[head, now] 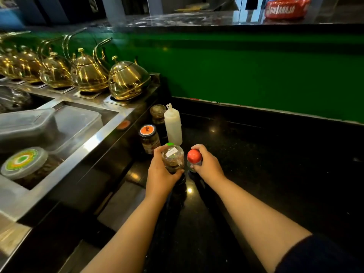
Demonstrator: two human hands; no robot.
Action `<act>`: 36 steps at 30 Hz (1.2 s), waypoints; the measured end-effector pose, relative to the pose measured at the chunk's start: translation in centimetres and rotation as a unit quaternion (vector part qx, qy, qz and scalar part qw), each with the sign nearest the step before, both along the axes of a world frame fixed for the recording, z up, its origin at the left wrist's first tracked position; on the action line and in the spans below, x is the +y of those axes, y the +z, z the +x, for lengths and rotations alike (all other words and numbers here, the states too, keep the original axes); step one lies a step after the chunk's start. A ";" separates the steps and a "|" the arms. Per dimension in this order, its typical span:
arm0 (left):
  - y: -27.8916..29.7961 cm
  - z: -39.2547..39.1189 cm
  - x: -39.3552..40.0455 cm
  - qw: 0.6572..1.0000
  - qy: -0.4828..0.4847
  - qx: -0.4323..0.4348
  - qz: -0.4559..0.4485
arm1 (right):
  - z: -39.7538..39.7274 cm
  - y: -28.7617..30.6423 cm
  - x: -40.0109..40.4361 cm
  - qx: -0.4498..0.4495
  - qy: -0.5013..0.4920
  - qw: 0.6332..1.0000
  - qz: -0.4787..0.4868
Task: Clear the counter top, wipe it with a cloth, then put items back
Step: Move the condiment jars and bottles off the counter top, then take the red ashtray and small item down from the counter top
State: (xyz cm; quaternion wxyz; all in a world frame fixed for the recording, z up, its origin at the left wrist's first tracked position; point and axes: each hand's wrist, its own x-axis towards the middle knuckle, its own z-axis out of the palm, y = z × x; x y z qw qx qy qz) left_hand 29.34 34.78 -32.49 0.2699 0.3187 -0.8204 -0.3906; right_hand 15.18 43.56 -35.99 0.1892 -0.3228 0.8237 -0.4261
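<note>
Hands (159, 172) (206, 164) grip green-capped bottle (173, 160) (label unreadable) and red-capped bottle (194, 159).

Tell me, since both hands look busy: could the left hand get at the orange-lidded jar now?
Probably not yet. The left hand grips the green-capped bottle. The orange-lidded jar stands close behind it, nothing between; that grip must be freed first.

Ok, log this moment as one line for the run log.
left hand: grips green-capped bottle | right hand: grips red-capped bottle | counter: jars, squeeze bottle at left edge
</note>
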 end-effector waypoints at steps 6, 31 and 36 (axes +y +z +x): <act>0.6 -0.2 0.5 0.999 -0.005 -0.041 -0.012 | 0.2 1.1 1.7 -0.001 -0.002 1.000 0.024; 24.3 -26.0 7.8 0.974 -0.118 0.099 -0.166 | -20.9 29.0 17.6 0.297 -0.194 0.934 -0.053; 26.7 -33.8 7.6 0.983 -0.095 0.089 -0.132 | -27.5 29.2 17.1 0.338 -0.179 0.924 0.010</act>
